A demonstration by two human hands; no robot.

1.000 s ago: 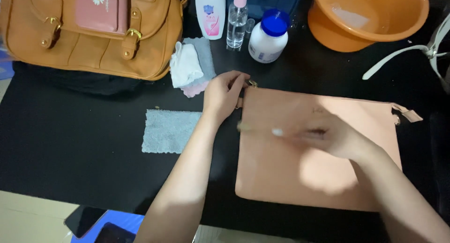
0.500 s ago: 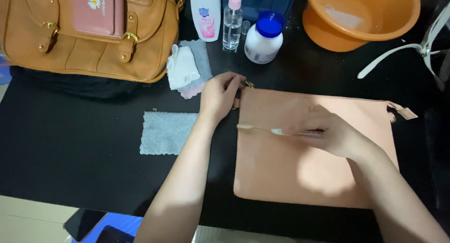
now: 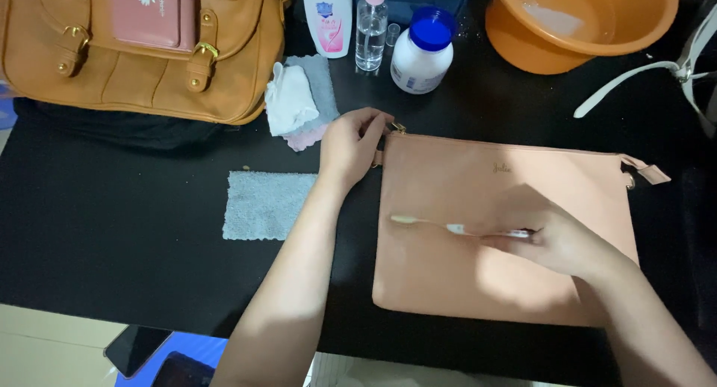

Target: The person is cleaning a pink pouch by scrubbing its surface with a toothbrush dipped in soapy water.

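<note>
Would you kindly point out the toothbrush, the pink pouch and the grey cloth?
toothbrush [image 3: 457, 228]: head view, middle of its handle.
pink pouch [image 3: 478, 185]: head view, upper face.
grey cloth [image 3: 260, 205]: head view, its centre.

Even overhead light, soft shadows, right hand [image 3: 556, 241] slightly motion-blurred

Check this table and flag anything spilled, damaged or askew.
Nothing stands out. The pink pouch lies flat and intact under the left hand and right hand, which holds a toothbrush. The bottles stand upright; no spill shows around the orange basin.
</note>
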